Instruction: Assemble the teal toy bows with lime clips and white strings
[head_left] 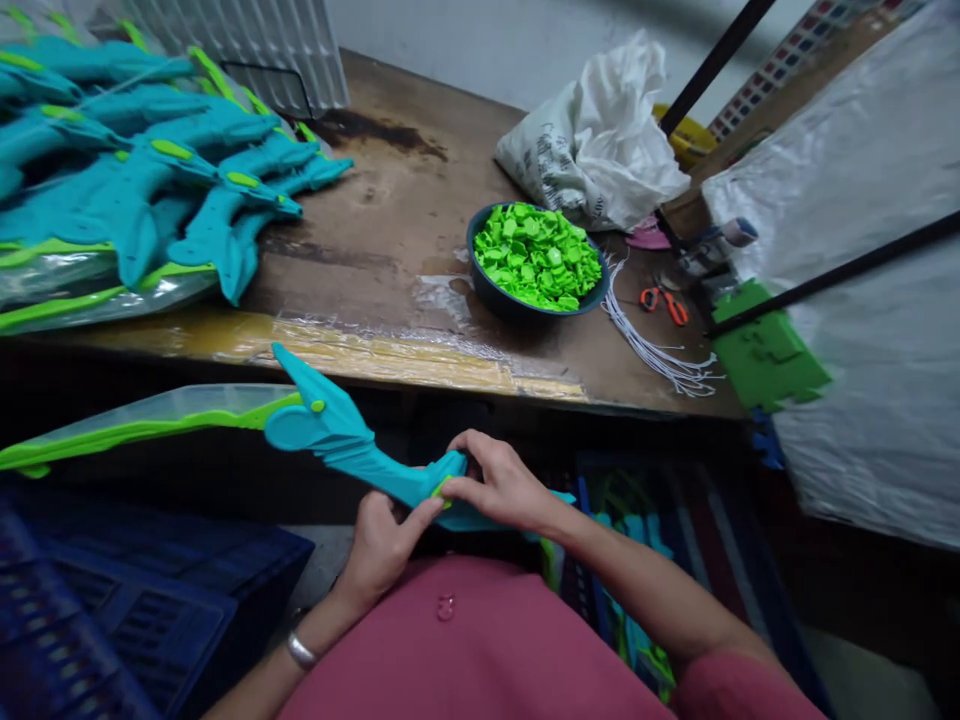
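One plastic piece (351,450) — turq./lime, pt. translucent.

We can't see the far L tip of the teal-and-lime plastic bow-shaped piece (349,435); edge of view cuts it. Right hand (506,485) hides pt. of its R section; fingertips of the left hand (386,540) go out of sight beneath. L edge also crops the heap of teal plastic pieces (169,150) &, w/ bottom edge, the blurry dark-blue plastic crate (150,620). Print on the white woven-plastic sack (600,140): too sm. for us to read. Yellow item (690,138) behind: mostly hidden, can't ID.
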